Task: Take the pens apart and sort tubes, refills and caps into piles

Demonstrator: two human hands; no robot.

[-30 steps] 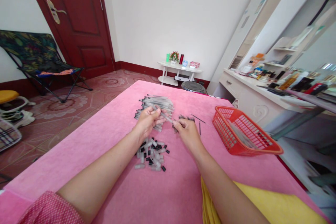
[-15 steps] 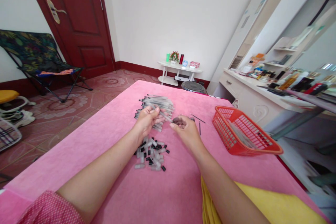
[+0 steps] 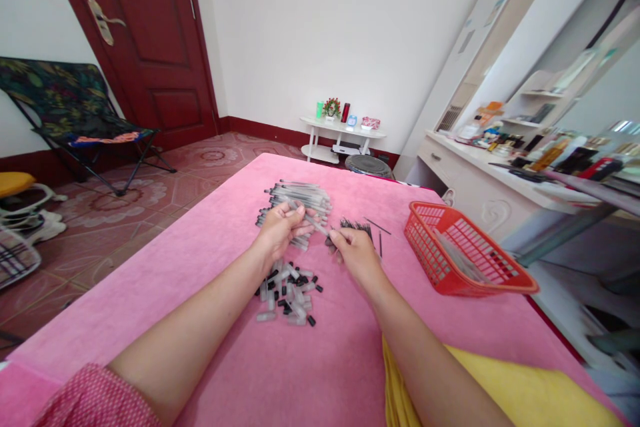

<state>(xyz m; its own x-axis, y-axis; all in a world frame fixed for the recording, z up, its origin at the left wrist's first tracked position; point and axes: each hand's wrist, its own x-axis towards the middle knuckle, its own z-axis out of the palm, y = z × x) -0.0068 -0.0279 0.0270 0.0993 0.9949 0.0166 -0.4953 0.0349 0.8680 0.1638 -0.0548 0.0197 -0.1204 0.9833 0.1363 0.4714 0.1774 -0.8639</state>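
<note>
A translucent pen barrel (image 3: 316, 224) slants between my two hands over the pink-covered table. My left hand (image 3: 281, 232) is closed round its far-left part. The thumb and fingers of my right hand (image 3: 358, 252) pinch its lower right end; what else is inside those fingers is hidden. Behind my left hand lies a stack of clear pen barrels (image 3: 305, 195) with dark ends. A heap of clear and black pen caps (image 3: 295, 293) is on the near side of my hands. Thin dark pen refills (image 3: 367, 229) lie just beyond my right hand, partly covered by it.
A red plastic basket (image 3: 420, 253) holding clear plastic stands at the table's right. Yellow cloth (image 3: 505, 383) lies at the near right, partly under my forearm. Past the table are a dressing table (image 3: 460, 177) crowded with bottles, a folding chair (image 3: 95, 107) and a low white stand (image 3: 320, 121).
My right hand has closed in on the barrel's end and turned, its fingers curling under, and more of the refills behind it shows. My left hand has barely moved.
</note>
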